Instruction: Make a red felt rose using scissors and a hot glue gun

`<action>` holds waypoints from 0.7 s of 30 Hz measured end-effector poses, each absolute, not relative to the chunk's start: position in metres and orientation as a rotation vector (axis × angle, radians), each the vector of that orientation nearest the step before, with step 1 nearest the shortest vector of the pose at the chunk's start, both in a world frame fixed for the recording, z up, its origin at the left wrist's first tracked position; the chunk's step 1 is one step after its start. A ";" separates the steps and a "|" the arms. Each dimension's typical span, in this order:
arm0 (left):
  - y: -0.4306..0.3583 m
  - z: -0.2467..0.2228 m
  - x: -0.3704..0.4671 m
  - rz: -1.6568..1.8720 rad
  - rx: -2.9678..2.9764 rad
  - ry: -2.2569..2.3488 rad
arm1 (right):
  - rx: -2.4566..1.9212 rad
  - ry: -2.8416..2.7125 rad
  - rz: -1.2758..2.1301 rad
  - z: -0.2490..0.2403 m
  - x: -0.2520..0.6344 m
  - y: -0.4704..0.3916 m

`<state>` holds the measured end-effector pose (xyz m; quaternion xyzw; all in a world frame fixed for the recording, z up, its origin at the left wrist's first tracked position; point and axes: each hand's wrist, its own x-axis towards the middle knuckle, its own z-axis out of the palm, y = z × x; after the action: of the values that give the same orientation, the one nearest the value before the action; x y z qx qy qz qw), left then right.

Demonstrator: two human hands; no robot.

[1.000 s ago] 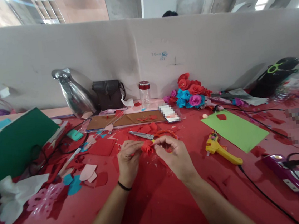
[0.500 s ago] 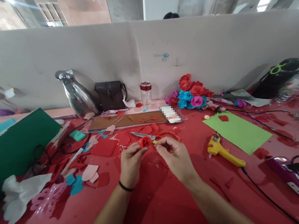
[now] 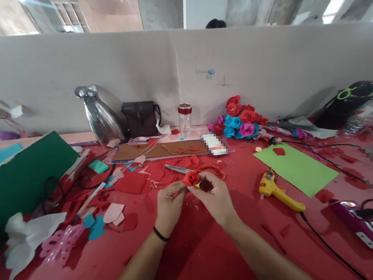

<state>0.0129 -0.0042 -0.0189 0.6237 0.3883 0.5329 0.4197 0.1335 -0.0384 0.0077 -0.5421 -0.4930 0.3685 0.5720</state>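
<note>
Two bare hands meet over a red table (image 3: 194, 265). The left hand (image 3: 169, 209) and right hand (image 3: 217, 199) pinch a small red paper flower (image 3: 191, 178) between them, near the scissors (image 3: 175, 168). Its petals are apparently being shaped; any further adjustment calls for a light, steady grip. A yellow glue gun (image 3: 280, 193) lies right.

Red table (image 3: 187, 265) with scattered paper scraps (image 3: 132, 182)
</note>
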 end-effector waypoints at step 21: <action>-0.003 0.000 -0.003 1.246 1.215 0.720 | -1.104 -1.533 0.246 -0.007 0.148 -0.035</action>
<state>-0.0030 -0.0031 0.0001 0.5215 0.3092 0.5350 0.5884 0.1479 -0.0350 -0.0065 -0.4724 -0.6557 0.1054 0.5795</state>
